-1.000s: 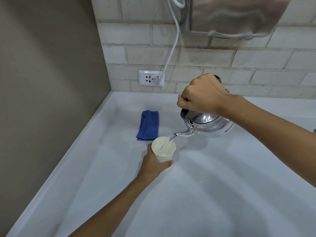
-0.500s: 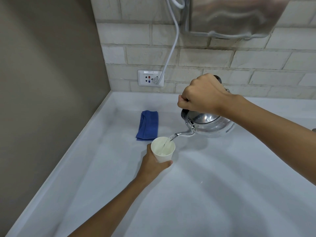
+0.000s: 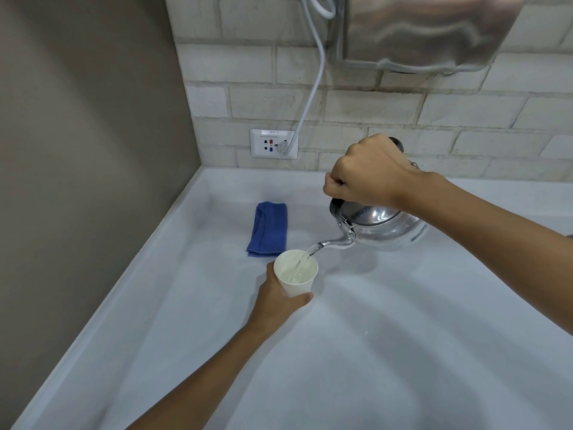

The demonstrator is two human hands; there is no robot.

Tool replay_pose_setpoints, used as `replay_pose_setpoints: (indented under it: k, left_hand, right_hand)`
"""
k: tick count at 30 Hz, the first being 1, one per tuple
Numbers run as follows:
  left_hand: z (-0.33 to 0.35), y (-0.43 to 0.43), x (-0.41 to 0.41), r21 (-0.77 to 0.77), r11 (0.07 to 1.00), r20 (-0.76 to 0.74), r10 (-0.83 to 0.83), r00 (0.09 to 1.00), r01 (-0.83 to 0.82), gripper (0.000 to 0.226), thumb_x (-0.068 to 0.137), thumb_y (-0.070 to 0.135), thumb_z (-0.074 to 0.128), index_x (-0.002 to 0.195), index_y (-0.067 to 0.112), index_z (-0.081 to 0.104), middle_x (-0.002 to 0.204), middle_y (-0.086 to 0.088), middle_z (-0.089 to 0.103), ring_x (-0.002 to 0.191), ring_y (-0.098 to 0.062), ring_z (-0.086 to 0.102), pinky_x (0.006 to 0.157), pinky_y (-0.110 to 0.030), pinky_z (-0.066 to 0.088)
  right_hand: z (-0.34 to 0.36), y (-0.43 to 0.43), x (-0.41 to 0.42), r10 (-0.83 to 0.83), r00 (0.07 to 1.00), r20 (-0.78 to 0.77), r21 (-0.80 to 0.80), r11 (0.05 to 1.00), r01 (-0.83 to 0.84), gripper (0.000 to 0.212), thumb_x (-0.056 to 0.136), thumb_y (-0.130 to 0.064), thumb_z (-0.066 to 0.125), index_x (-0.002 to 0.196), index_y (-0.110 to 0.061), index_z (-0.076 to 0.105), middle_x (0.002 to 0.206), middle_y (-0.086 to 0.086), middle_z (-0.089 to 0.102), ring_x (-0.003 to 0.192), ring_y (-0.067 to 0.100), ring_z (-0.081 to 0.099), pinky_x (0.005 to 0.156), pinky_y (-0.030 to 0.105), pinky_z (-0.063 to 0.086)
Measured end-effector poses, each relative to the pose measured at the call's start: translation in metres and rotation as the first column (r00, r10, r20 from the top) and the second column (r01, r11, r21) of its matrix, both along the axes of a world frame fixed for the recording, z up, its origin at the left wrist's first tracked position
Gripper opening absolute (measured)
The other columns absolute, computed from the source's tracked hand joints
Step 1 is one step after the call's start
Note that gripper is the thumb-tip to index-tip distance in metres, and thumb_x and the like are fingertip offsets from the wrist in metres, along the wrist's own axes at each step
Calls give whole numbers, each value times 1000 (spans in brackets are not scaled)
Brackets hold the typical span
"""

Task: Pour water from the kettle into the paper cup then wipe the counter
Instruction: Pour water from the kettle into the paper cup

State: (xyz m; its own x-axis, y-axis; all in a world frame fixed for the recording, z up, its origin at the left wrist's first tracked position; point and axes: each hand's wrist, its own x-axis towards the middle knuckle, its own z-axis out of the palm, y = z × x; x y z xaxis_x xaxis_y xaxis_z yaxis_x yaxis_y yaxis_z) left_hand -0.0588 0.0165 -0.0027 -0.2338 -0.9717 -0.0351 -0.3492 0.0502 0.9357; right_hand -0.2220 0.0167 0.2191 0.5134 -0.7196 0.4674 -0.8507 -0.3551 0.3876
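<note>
While the right hand (image 3: 369,170), clamped on the handle, tips the kettle (image 3: 379,226), water streams into the paper cup (image 3: 296,273) on the counter (image 3: 403,352), gripped by the left hand (image 3: 279,301). Overfilling or a shifted spout would likely spill; the blue cloth (image 3: 269,229) lies just behind.

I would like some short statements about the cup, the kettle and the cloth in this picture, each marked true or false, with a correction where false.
1. The left hand holds the paper cup. True.
2. The right hand tilts the kettle so that water runs from its spout into the cup. True.
3. The blue cloth is in the left hand. False: it lies folded on the counter, behind the cup.
4. The kettle stands flat on the counter. False: it is lifted and tipped.
5. The cup lies on its side. False: it is upright.
</note>
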Motion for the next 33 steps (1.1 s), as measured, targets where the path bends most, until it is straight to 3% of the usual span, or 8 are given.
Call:
replay_pose_setpoints:
  k: [3, 6, 12, 17, 25, 33]
  left_hand:
    - [0, 0, 0, -2, 1000, -8, 1, 1000, -1, 82, 62, 21, 82, 127, 20, 32, 110, 9, 47, 97, -10, 45, 58, 5, 37]
    - [0, 0, 0, 1, 1000, -5, 1, 1000, -1, 82, 62, 23, 82, 127, 21, 32, 111, 10, 47, 98, -9, 45, 56, -2, 39]
    - [0, 0, -1, 1, 1000, -2, 6, 1000, -6, 81, 62, 23, 82, 126, 20, 32, 110, 9, 47, 97, -10, 46, 60, -7, 34]
    - [0, -1, -1, -5, 1000, 2, 8, 1000, -8, 81, 62, 22, 82, 126, 19, 33, 110, 8, 47, 97, -10, 45, 56, -1, 40]
    - [-3, -2, -1, -8, 1000, -6, 11, 1000, -11, 81, 60, 22, 83, 124, 19, 34, 107, 9, 47, 95, -10, 45, 60, 7, 35]
    - [-4, -3, -1, -14, 1000, 1, 17, 1000, -17, 82, 60, 24, 83, 124, 22, 33, 107, 10, 47, 95, -9, 46, 55, -4, 40]
  right_hand:
    - [1, 1, 1, -12, 1000, -1, 17, 1000, 12, 47, 63, 1, 61, 42, -11, 20, 39, -1, 6, 46, 6, -2, 52, 15, 8]
    - [2, 1, 1, -20, 1000, -4, 31, 999, 20, 45, 66, 0, 58, 42, -10, 21, 41, -5, 0, 46, 6, -2, 51, 17, 8]
    - [2, 1, -1, -39, 999, -21, 40, 998, 40, 42, 71, -3, 54, 43, -9, 24, 40, -5, 4, 44, 9, 3, 49, 18, 8]
    - [1, 1, -2, -56, 998, -26, 41, 998, 57, 43, 70, -2, 56, 42, -9, 24, 38, 4, 17, 43, 16, 17, 50, 17, 10]
    - [2, -1, -4, -62, 997, -54, 54, 996, 65, 47, 76, -6, 50, 42, -12, 17, 39, -1, 8, 42, 13, 11, 48, 20, 9]
    - [3, -2, -4, -62, 996, -69, 63, 996, 67, 49, 77, -7, 49, 43, -14, 13, 39, -2, 9, 42, 11, 7, 48, 20, 9]
